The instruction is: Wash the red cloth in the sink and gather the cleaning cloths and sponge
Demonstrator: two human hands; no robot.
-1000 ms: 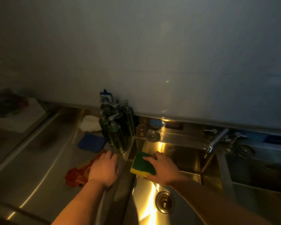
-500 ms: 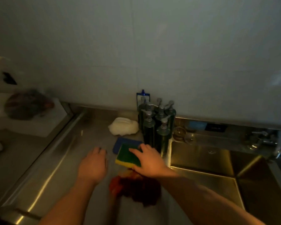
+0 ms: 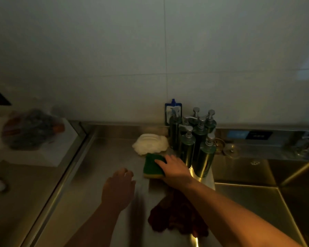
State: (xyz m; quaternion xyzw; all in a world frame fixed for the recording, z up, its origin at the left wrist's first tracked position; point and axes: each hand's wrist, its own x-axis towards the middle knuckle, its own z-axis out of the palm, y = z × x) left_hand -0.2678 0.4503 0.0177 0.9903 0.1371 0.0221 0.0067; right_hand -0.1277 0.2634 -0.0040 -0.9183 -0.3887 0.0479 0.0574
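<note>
Right hand (image 3: 177,171) presses fingers onto the green-and-yellow rectangular sponge (image 3: 152,167) on the steel counter (image 3: 100,166), left of the bottles; left hand (image 3: 119,188) hovers loosely curled, empty. Soft, light, squashy; pinch its long edges.

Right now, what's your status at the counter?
Right hand on sponge; left hand open, empty. Red cloth on counter. Bottles close by.
</note>
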